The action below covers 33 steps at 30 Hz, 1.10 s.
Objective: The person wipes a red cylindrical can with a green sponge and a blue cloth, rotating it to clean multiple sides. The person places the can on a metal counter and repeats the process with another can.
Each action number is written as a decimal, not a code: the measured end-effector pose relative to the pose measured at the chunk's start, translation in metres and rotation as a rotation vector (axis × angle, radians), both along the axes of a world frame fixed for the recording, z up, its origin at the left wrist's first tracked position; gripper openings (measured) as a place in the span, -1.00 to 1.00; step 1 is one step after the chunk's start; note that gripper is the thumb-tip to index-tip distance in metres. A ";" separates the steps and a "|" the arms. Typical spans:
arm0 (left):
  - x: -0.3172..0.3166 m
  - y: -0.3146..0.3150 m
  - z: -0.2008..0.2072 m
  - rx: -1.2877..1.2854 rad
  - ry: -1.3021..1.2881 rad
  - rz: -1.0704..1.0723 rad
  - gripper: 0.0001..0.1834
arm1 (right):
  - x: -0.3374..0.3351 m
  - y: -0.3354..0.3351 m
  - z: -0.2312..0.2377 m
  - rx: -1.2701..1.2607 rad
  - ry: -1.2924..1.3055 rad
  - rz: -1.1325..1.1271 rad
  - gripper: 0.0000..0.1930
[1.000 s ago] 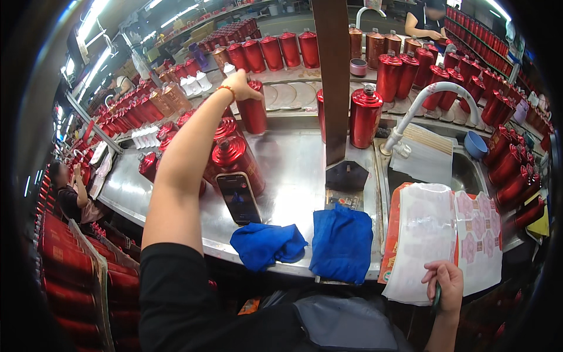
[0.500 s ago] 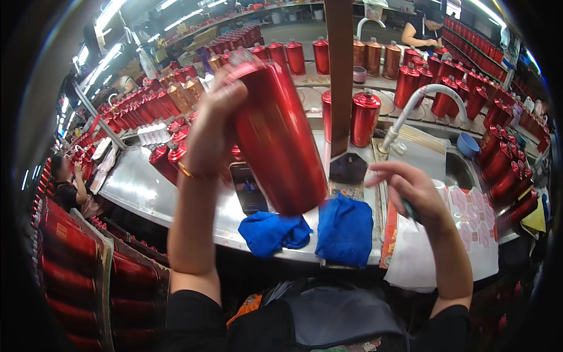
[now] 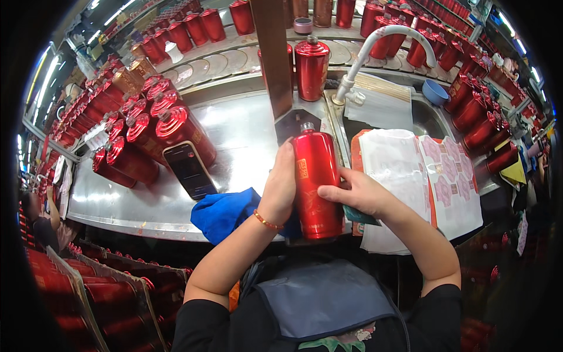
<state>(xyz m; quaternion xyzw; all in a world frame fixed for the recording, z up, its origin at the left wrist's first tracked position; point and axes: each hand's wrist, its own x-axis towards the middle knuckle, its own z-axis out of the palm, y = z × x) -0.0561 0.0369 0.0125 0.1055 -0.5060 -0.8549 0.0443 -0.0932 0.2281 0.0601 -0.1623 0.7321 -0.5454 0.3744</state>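
Note:
Upright in front of me, leaning slightly, is a glossy red bottle [image 3: 319, 176] with gold printing and a bare neck at its top. My left hand [image 3: 280, 186] is closed against its left side. On the other side my right hand [image 3: 365, 195] grips it, thumb across the front. A dark green flat piece [image 3: 359, 216] shows under that right palm; its kind is hard to make out. Left of the bottle lies a crumpled blue cloth [image 3: 221, 212]. Sheets of pink label stickers [image 3: 451, 173] rest on the right, beside white backing paper [image 3: 390, 170].
A phone [image 3: 190, 170] leans on clustered red bottles [image 3: 182, 132] on the metal table [image 3: 234, 126]. Ahead are a brown post [image 3: 271, 58], another red bottle [image 3: 312, 67] and a white faucet [image 3: 378, 41] above a sink holding a blue bowl [image 3: 435, 92]. A conveyor [image 3: 220, 64] runs behind.
The red bottle has come down from its raised, tilted position to stand near the table's front edge. My right hand has moved left onto it. The view has tilted down and shifted right.

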 end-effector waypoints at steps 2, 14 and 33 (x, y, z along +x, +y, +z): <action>-0.004 -0.005 -0.004 0.071 -0.031 -0.022 -0.43 | -0.010 -0.006 0.002 0.084 0.043 0.025 -0.17; -0.027 -0.016 -0.004 0.166 -0.053 -0.020 -0.42 | -0.012 -0.022 0.006 0.212 0.416 0.048 -0.20; 0.094 -0.024 -0.023 -1.381 0.393 -0.100 0.40 | -0.082 0.295 -0.007 0.627 0.652 -0.534 -0.64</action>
